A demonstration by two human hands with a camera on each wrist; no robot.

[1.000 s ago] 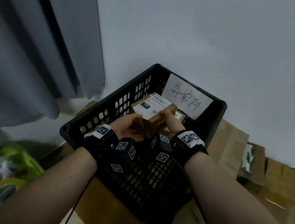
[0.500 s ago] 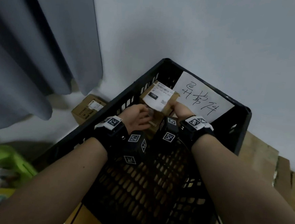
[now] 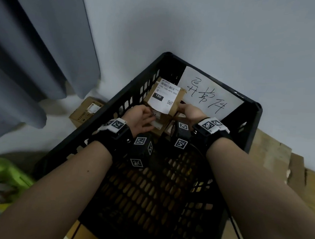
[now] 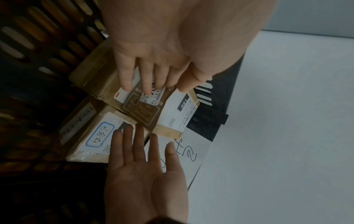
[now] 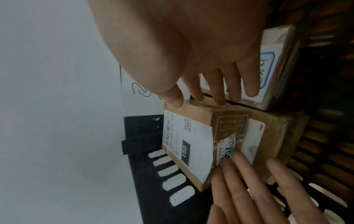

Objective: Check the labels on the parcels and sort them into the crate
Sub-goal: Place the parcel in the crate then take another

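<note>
Black slatted plastic crate (image 3: 251, 115), far corner: brown cardboard parcel with white "150" label (image 3: 163, 97) sits on another parcel. Left hand (image 3: 141, 118) and right hand (image 3: 190, 112) flank it, fingers straight, gripping nothing. Blue-bordered labelled box (image 4: 95, 136) beside it. Judged: several sorted; one small box (image 3: 86, 112) outside remains.

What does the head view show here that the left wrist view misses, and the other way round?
Only the head view shows the curtain, a cardboard box on the floor outside the black crate, and both wristbands. Only the left wrist view shows the parcel with a blue-framed handwritten label. Both show the parcel labelled 150, the handwritten paper sign, the left hand and the right hand.
</note>
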